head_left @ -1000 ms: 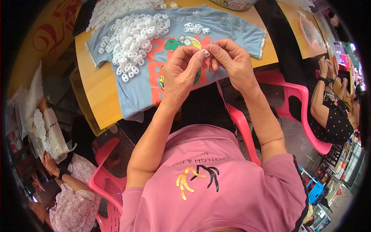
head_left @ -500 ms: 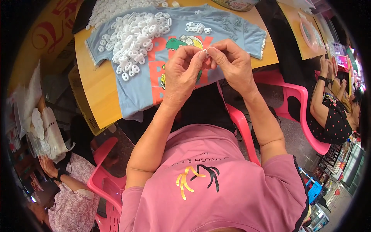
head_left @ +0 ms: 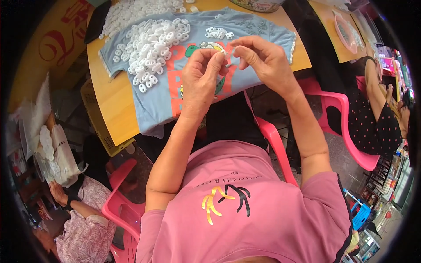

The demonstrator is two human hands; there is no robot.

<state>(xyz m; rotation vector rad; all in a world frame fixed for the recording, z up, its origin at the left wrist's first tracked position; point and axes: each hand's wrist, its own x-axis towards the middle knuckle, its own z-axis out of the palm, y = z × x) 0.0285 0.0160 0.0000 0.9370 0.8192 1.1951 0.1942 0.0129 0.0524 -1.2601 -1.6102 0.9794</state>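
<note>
While both hands meet above the table edge, the left hand [head_left: 202, 76] and right hand [head_left: 262, 61] pinch one small white clip [head_left: 224, 52] between their fingertips, fingers curled tight around it; whether it is one piece or two being pressed together is too small to tell. To do this well, I judge the thumbs should press squarely so the clip does not twist or spring away, and the hands should stay over the shirt [head_left: 175, 94], so a dropped piece lands on cloth rather than the floor. Just beyond the hands a few clips [head_left: 218, 31] lie apart on the shirt. Farther left, the big pile [head_left: 151, 46] spreads over the shirt and onto the wooden table [head_left: 112, 105].
</note>
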